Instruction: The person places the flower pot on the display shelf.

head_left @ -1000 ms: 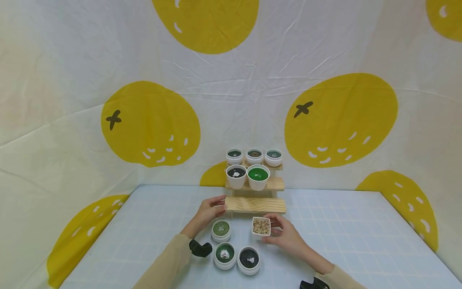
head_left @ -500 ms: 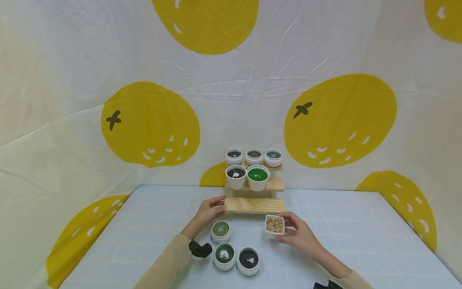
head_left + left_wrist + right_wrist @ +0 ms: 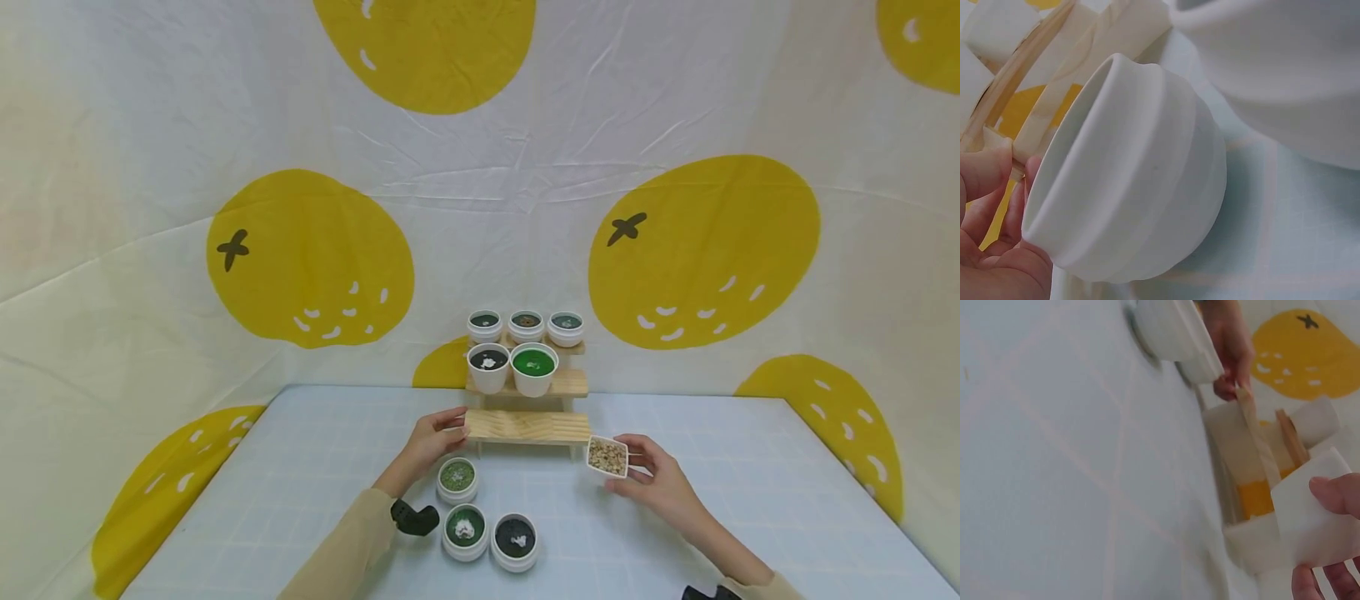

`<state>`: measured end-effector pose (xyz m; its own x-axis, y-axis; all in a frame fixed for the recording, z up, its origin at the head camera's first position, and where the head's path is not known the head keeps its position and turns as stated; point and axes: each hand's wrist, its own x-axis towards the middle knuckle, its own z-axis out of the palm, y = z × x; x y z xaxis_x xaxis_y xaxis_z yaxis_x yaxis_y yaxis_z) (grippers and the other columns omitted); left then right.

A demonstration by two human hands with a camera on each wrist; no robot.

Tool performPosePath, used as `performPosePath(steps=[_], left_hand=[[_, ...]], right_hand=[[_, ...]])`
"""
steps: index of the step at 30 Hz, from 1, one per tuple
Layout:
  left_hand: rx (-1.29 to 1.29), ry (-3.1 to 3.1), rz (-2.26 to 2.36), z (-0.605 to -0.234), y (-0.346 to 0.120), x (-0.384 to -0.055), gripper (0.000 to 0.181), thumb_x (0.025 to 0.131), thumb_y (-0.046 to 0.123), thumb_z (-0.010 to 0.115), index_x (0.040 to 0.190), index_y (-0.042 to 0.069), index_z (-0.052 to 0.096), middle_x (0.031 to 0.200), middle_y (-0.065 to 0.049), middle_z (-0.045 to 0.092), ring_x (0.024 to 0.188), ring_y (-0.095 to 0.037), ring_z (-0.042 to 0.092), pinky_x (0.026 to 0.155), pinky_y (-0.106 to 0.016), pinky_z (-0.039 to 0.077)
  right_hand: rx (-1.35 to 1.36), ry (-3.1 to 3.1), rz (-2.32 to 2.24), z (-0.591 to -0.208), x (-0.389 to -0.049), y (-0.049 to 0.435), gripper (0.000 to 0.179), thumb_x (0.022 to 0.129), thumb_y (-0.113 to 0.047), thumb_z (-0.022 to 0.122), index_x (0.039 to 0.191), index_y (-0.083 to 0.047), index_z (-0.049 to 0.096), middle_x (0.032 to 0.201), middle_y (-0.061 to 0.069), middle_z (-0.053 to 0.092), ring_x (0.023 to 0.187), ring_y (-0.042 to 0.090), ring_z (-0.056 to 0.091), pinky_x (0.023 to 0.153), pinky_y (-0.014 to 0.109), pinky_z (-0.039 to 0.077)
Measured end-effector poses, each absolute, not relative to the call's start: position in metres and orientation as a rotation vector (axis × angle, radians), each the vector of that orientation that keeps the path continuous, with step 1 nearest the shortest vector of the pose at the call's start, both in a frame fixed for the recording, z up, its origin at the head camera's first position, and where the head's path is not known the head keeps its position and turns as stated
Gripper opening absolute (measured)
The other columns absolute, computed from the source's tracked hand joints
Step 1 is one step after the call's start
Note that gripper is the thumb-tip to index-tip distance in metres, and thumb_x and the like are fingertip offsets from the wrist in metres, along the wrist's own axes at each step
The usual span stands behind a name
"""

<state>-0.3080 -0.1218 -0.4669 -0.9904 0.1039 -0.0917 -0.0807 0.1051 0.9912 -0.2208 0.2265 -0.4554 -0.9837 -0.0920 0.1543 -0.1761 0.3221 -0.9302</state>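
A three-tier wooden stand (image 3: 527, 426) stands at the back middle of the table. My left hand (image 3: 431, 443) pinches the left end of its lowest board between thumb and fingers. In my right hand (image 3: 662, 482) is a small square white pot (image 3: 607, 457) filled with tan gravel, held just off the right end of that board. Its blank white side (image 3: 1313, 512) faces the right wrist camera, with the thumb on one side and fingers around the other. A round white pot with a green top (image 3: 457, 476) sits right by the left hand and looms large in the left wrist view.
Three small round pots line the top tier, the middle one brown-topped (image 3: 527, 323). Below them stand a dark-topped cup (image 3: 488, 367) and a green one (image 3: 534, 368). Nearer me are a green-and-white pot (image 3: 465, 532) and a dark pot (image 3: 514, 542). A lemon-print cloth (image 3: 510, 208) hangs behind.
My right hand has carried the square gravel pot rightward and slightly back, from in front of the stand to its right end. The left hand keeps its grip on the lowest board.
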Motion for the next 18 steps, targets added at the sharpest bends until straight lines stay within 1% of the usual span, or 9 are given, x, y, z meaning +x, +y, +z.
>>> performPosePath(steps=[3,6,9,14,18], left_hand=[[0.022,2.211,2.043,-0.468,-0.122,-0.309,0.045,0.089,0.000,0.062,0.133,-0.003,0.054,0.124,-0.025,0.060,0.084,-0.010,0.063,0.083,-0.034,0.059],[0.023,2.212,2.044,-0.468,-0.123,-0.309,0.044,0.089,0.000,0.062,0.132,-0.003,0.054,0.123,-0.024,0.060,0.083,-0.010,0.063,0.083,-0.033,0.059],[0.021,2.213,2.040,-0.466,-0.123,-0.307,0.044,0.089,0.000,0.062,0.132,-0.003,0.054,0.123,-0.025,0.060,0.084,-0.011,0.063,0.083,-0.034,0.059],[0.020,2.211,2.034,-0.463,-0.122,-0.305,0.044,0.089,0.001,0.062,0.132,-0.002,0.055,0.124,-0.024,0.059,0.085,-0.011,0.063,0.085,-0.037,0.059],[0.046,2.214,2.036,-0.464,-0.122,-0.305,0.045,0.089,0.001,0.062,0.133,-0.003,0.054,0.125,-0.026,0.059,0.085,-0.011,0.063,0.086,-0.037,0.059]], right_hand=[[0.205,-2.521,1.759,-0.450,-0.222,0.231,0.068,0.075,-0.005,0.079,0.133,0.002,0.045,0.126,0.021,0.053,0.102,0.005,0.056,0.087,0.019,0.054],[0.147,-2.566,1.730,-0.446,-0.225,0.235,0.069,0.077,-0.008,0.079,0.136,0.000,0.043,0.128,0.019,0.053,0.103,0.008,0.056,0.085,0.016,0.053],[0.102,-2.605,1.694,-0.440,-0.230,0.237,0.070,0.079,-0.013,0.078,0.138,-0.002,0.042,0.130,0.018,0.052,0.106,0.015,0.057,0.084,0.016,0.052],[0.068,-2.637,1.647,-0.432,-0.238,0.238,0.071,0.083,-0.019,0.075,0.141,-0.003,0.038,0.134,0.020,0.049,0.116,0.028,0.054,0.086,0.021,0.055],[0.071,-2.623,1.663,-0.426,-0.245,0.236,0.071,0.084,-0.020,0.074,0.142,-0.004,0.037,0.136,0.020,0.048,0.117,0.029,0.053,0.085,0.020,0.055]])
